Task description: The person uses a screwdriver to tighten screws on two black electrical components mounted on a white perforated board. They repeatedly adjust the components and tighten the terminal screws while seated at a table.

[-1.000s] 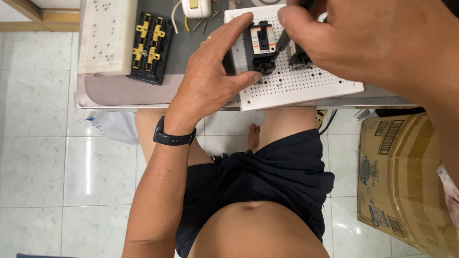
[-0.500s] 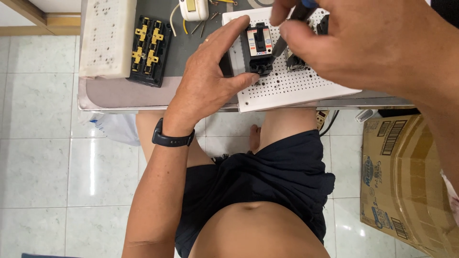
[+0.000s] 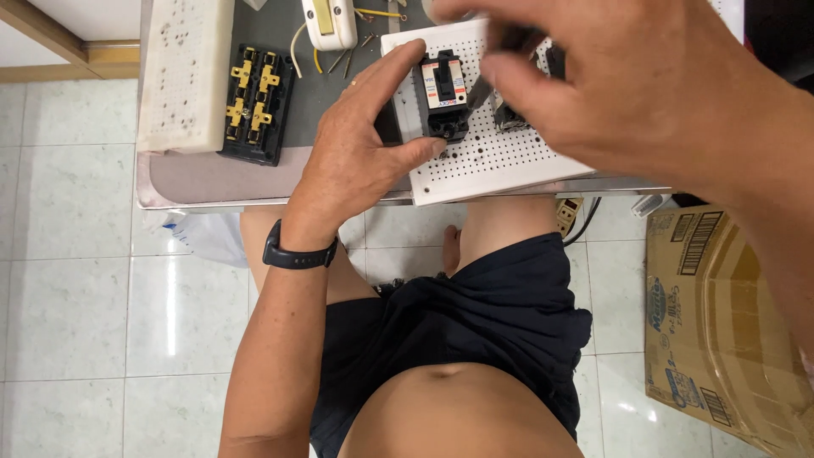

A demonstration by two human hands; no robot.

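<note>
fingers of the left hand (image 3: 360, 140) are spread around a small black circuit breaker (image 3: 443, 95), index finger laid along its far side and thumb pressed at its near corner, pinning it upright on the white perforated board (image 3: 500, 161). the board lies tilted on the grey surface (image 3: 212, 174), its near edge at the rim. the right hand (image 3: 632, 80) hangs close to the camera just right of the breaker, fingers bunched around something dark and blurred; i cannot tell what it pinches or how firmly. a second dark part (image 3: 509, 114) sits on the board beside those fingers, half hidden.

the step in hand looks like seating or fixing the breaker on the board, one hand steadying while the other works at its right side. the next move likely calls for the left grip to keep the breaker square to the holes as the right hand bears in.

further left of the left fingers lie a black terminal block with brass contacts (image 3: 257, 104), a long white perforated block (image 3: 185, 72) and a cream switch (image 3: 329, 21).
</note>
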